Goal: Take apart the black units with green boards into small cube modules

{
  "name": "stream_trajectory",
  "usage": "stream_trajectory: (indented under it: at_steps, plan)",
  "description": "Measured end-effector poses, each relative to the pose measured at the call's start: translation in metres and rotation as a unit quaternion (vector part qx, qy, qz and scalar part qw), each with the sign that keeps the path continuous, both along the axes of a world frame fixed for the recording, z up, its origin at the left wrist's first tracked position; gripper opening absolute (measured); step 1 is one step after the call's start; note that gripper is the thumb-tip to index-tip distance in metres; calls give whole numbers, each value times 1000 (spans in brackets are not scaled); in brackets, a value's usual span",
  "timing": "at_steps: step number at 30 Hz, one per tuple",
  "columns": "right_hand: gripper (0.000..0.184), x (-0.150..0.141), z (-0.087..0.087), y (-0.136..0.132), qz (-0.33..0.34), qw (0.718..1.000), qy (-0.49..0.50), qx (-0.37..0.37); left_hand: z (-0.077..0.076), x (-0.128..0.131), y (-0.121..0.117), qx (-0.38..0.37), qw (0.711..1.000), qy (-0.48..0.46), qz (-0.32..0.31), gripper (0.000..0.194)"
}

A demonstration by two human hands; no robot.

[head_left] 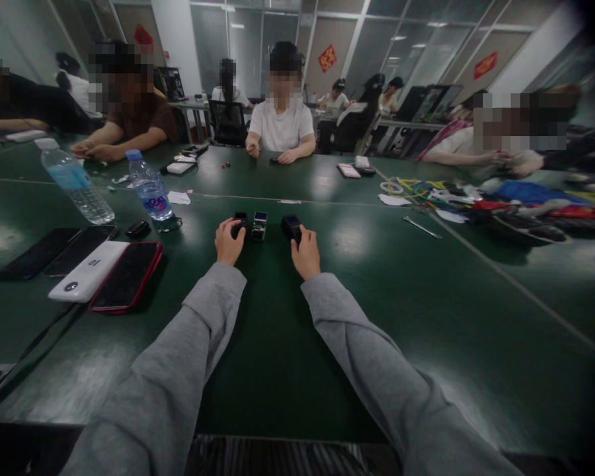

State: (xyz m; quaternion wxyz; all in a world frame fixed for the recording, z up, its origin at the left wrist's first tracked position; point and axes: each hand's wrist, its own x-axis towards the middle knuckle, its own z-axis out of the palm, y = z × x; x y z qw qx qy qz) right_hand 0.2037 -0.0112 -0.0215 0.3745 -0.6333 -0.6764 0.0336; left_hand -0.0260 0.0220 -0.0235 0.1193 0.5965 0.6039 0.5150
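Both my arms in grey sleeves reach out over a dark green table (287,344). My left hand (229,240) is curled round a small black block (240,222). Right beside it stands a small block with a silvery, bluish face (259,225), which my fingers may just touch. My right hand (305,252) is closed on another small black block (291,227), a little to the right.
Left of my arms lie several phones (126,276), a white power bank (88,271) and two water bottles (149,185). Coloured cables and parts (476,198) are heaped at the right. Other people sit round the far side of the table.
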Motion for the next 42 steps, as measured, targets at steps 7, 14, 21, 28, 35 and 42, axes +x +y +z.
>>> stream_trajectory:
  at_steps: [7,14,21,28,35,42]
  plan:
    - [52,-1,2,-1,-2,1000,-4,-9,20,21,-25,42,985,167,-32,25]
    - [56,-2,2,-2,4,1000,-17,-4,22,26,-31,30,965,242,-95,28]
    - [56,-3,3,-3,2,1000,-20,-15,24,27,-31,20,964,247,-96,26]
    - [56,-3,4,-3,-10,1000,-2,-13,22,27,-31,28,960,259,-99,27]
    - [56,0,6,-3,-51,998,22,-13,23,29,-32,31,960,260,-101,28]
    - [55,4,5,-1,-53,998,35,-1,24,28,-34,24,956,269,-113,31]
